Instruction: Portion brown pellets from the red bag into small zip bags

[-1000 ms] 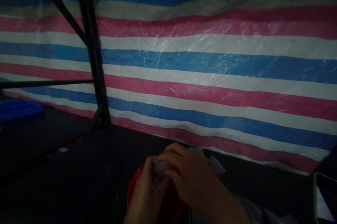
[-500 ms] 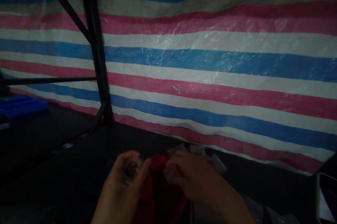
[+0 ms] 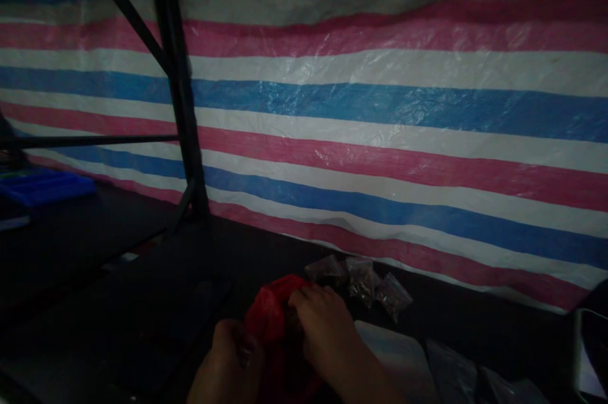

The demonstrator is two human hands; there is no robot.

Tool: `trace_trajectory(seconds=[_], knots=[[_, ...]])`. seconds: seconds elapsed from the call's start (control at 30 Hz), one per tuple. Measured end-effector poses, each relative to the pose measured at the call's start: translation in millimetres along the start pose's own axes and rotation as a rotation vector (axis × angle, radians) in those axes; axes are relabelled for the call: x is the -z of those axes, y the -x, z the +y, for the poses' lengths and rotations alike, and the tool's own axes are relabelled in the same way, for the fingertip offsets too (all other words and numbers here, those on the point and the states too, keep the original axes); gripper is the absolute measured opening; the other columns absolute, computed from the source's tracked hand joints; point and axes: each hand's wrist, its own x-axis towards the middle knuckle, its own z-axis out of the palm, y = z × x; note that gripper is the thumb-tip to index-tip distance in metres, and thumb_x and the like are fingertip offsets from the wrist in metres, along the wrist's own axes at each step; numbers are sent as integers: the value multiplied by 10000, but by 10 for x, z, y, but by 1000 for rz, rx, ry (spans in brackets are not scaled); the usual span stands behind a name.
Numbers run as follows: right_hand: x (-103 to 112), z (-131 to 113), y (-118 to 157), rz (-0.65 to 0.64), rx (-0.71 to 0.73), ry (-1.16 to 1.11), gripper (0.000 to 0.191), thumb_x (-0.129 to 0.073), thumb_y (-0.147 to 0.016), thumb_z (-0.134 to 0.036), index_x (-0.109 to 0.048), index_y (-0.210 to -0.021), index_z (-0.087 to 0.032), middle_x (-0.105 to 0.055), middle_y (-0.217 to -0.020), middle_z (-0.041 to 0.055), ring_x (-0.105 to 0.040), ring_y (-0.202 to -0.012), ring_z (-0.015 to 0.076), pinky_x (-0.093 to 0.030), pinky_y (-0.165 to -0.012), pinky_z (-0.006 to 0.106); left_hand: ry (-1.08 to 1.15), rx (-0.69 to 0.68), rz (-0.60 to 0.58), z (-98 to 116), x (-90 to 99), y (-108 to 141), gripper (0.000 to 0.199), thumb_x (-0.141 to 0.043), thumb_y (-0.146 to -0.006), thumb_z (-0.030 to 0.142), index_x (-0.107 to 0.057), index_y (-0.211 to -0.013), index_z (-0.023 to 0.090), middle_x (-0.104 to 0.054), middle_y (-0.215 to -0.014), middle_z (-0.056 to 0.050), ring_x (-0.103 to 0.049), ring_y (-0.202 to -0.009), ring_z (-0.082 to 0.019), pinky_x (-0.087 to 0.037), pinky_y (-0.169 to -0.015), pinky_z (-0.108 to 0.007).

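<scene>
A red plastic bag (image 3: pixel 266 315) stands at the bottom middle, its mouth partly open and its inside dark. My left hand (image 3: pixel 230 359) is at the bag's left side, fingers curled round something small and shiny, perhaps clear plastic. On the bag's right edge rests my right hand (image 3: pixel 323 334), fingers bent down over the opening; what its fingertips hold is hidden. Just behind it lie small clear bags of dark small pieces: one at the left (image 3: pixel 327 270), one in the middle (image 3: pixel 361 280) and one at the right (image 3: pixel 393 296).
A pale, translucent lid or box (image 3: pixel 399 353) lies right of my right hand, with clear plastic bags (image 3: pixel 451 369) beside it. A light-rimmed container (image 3: pixel 582 353) is at the right edge. Blue tray (image 3: pixel 52 189) at far left, black metal frame (image 3: pixel 183 106), striped sheet (image 3: pixel 380 106) behind.
My left hand has moved down and its fingers have closed more. My right hand has shifted left onto the red bag's edge; the clear piece it held no longer shows. The small bags are now uncovered.
</scene>
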Motion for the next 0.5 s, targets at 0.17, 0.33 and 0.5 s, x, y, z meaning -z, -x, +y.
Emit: trace_trajectory(seconds=[0.17,0.33,0.5], knots=[[-4,44,12,-2,14,-55,458,-583,-837,6,-729,-1252,-119,-761,-1311,171,-674,-1286,313,-468,-1105,425,238,103,27,107,96,-40,442,-663,-631,574,-617,-915,239,-766,-827,-84,-768,-815,-353,-588,-699,-423],[-87,39,-1,31,61,-161,422,-671,-780,-61,-763,-1174,-181,-779,-1245,114,-678,-1247,280,-473,-1078,367,564,196,19,118,57,-15,489,-827,-566,543,-687,-886,201,-793,-809,-72,-777,-786,-310,-616,-673,-384],[-110,96,23,82,77,-305,473,-704,-774,-96,-771,-1228,-211,-760,-1312,88,-660,-1279,265,-456,-1109,343,694,172,-68,57,66,10,448,-919,-586,515,-699,-829,209,-810,-804,-63,-796,-806,-306,-641,-725,-389]])
